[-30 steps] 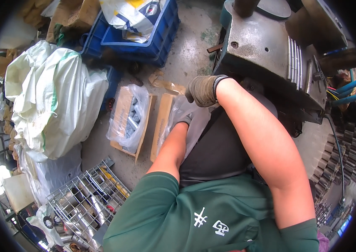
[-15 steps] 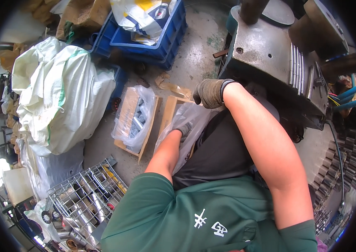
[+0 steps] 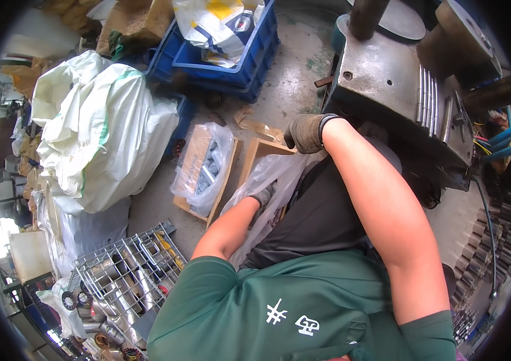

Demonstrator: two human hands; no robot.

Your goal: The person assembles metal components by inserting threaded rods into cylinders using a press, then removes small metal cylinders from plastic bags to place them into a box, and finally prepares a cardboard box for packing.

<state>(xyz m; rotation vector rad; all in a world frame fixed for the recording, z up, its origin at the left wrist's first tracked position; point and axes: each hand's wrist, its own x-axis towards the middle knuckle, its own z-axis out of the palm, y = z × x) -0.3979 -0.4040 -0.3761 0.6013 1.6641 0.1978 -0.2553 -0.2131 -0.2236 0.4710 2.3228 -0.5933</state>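
Observation:
Gloved in brown knit, my right hand (image 3: 305, 134) is curled at the far right corner of an open cardboard box (image 3: 254, 151). Its fingers are closed on the rim of the clear plastic bag (image 3: 286, 165) lining that box. My left hand (image 3: 265, 195), in a grey glove, reaches down into the same bag; its fingers are mostly hidden by the plastic and I cannot make out what they touch. Left of it stands a second cardboard box (image 3: 235, 180), also bag-lined, with several grey metal cylindrical parts (image 3: 208, 171) inside.
A large white woven sack (image 3: 102, 129) bulges at the left. Blue crates (image 3: 225, 71) stand at the far side. A wire basket (image 3: 124, 265) with metal tubes is at near left. A heavy metal machine (image 3: 382, 66) rises at far right, with stacked metal pieces (image 3: 490, 240) beyond my right arm.
The view has shifted a little, so the surroundings sit further right. My left hand has drawn slightly nearer within the bag. The right hand keeps its place at the bag's rim.

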